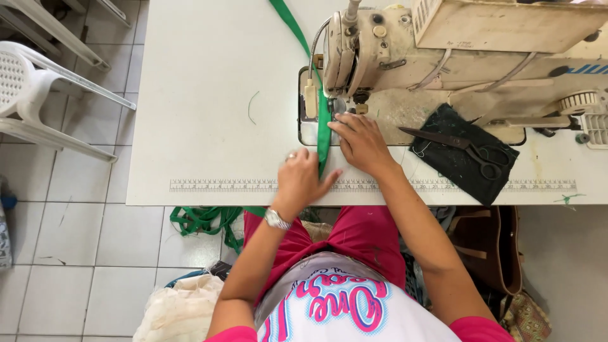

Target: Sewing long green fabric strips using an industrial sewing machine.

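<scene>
A narrow green fabric strip runs across the white table, under the needle of a cream sewing machine, and off the near edge. My left hand pinches the strip close to the table's front edge; it wears a ring and a wristwatch. My right hand lies flat on the table just right of the strip, fingertips near the presser foot, touching the strip's edge.
Dark scissors lie on a black cloth to the right. A ruler strip is fixed along the table's front edge. More green strip is piled below the table. White plastic chairs stand at left.
</scene>
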